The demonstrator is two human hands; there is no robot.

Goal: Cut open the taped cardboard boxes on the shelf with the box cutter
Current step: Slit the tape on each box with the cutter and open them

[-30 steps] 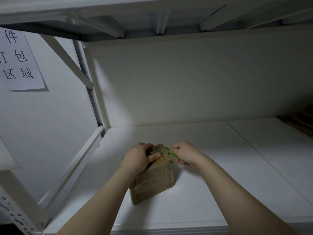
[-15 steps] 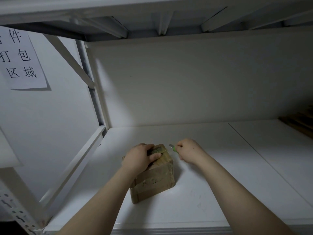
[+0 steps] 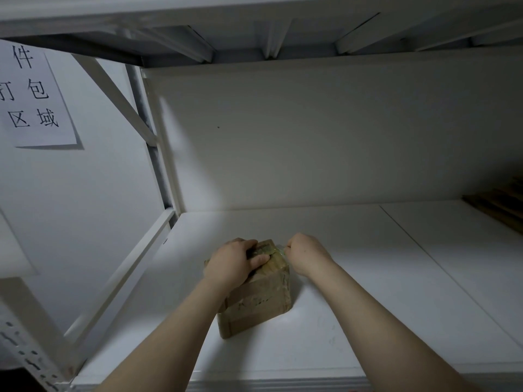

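one taped box on a white shelf

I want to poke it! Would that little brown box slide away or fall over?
Probably slides: the cardboard box sits on a smooth white shelf, and the left hand grips its top, likely to steady it. Tipping seems unlikely; it looks roughly cube-shaped, resting flat. Its glossy tape may feel slippery.
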